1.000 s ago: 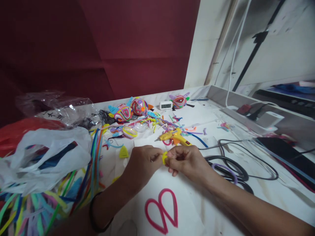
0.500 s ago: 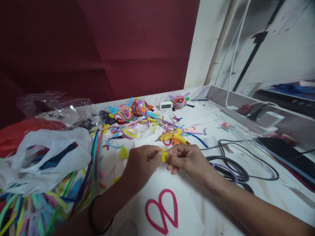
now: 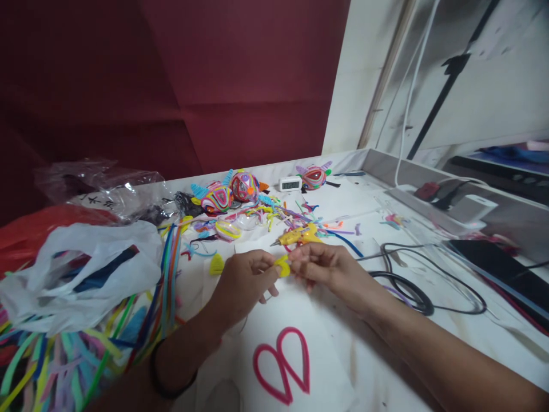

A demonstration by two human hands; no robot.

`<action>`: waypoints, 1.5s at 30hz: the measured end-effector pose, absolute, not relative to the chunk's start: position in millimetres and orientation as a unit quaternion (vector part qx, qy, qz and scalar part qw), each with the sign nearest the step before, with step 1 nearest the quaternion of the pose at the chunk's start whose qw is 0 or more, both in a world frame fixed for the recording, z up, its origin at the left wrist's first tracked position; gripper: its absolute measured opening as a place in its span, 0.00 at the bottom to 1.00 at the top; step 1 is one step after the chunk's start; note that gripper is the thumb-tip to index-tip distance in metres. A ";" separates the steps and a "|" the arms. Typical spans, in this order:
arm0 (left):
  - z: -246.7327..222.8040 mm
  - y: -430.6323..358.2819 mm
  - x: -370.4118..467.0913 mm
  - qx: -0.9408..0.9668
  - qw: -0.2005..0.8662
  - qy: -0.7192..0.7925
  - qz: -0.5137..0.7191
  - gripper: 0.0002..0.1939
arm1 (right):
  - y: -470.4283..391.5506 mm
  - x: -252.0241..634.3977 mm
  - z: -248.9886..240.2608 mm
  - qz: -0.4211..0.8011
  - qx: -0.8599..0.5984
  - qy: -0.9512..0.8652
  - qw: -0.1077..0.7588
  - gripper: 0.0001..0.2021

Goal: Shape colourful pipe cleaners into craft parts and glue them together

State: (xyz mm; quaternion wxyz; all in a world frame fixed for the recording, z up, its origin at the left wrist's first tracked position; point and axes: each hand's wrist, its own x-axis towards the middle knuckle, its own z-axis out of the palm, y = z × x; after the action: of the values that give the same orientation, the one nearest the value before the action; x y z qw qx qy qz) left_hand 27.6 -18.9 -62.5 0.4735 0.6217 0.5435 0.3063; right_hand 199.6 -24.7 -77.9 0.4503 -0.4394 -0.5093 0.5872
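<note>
Left hand (image 3: 244, 283): thumb and index pinching the left side of a small curved yellow piece (image 3: 283, 266), no gap at the tips; the other fingers loosely bent below, partly hidden. Right hand (image 3: 330, 269): thumb and index nearly closed, pinching at the right end of the same piece; remaining fingers curled under, detail blurred. Yellow piece sits between the two sets of fingertips, held up over the white paper (image 3: 319, 355).

Glue gun (image 3: 300, 234) lies just beyond the fingertips, nozzle pointing left, handle partly covered by the right hand. Ridged yellow piece (image 3: 217, 264) on the table, left of the left hand. Pink double loop (image 3: 283, 366) flat on the paper, nearer the wearer. Black cable (image 3: 422, 303) coiled beyond the right forearm.

Further out: white plastic bag (image 3: 43, 249) and pipe cleaners (image 3: 64, 366) at left; digital clock (image 3: 290, 183) at the back, right beside a colourful ornament (image 3: 314, 178).
</note>
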 end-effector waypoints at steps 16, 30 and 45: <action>-46.7 -18.3 25.3 0.795 0.340 0.493 0.096 0.08 | -11.1 223.4 -76.6 0.559 -0.393 -0.662 0.309 0.12; -47.4 -15.8 26.3 0.854 0.301 0.423 0.019 0.10 | -9.2 224.4 -77.7 0.539 -0.390 -0.718 0.203 0.06; -48.6 -14.1 27.3 0.836 0.341 0.430 -0.010 0.10 | -8.8 224.0 -78.0 0.542 -0.374 -0.733 0.169 0.07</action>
State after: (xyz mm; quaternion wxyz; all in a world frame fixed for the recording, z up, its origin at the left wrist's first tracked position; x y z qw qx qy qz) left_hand 27.3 -14.1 -48.6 0.3413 0.8359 0.4297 -0.0104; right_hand 224.0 -8.8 -78.0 0.1685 -0.3740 -0.7332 0.5423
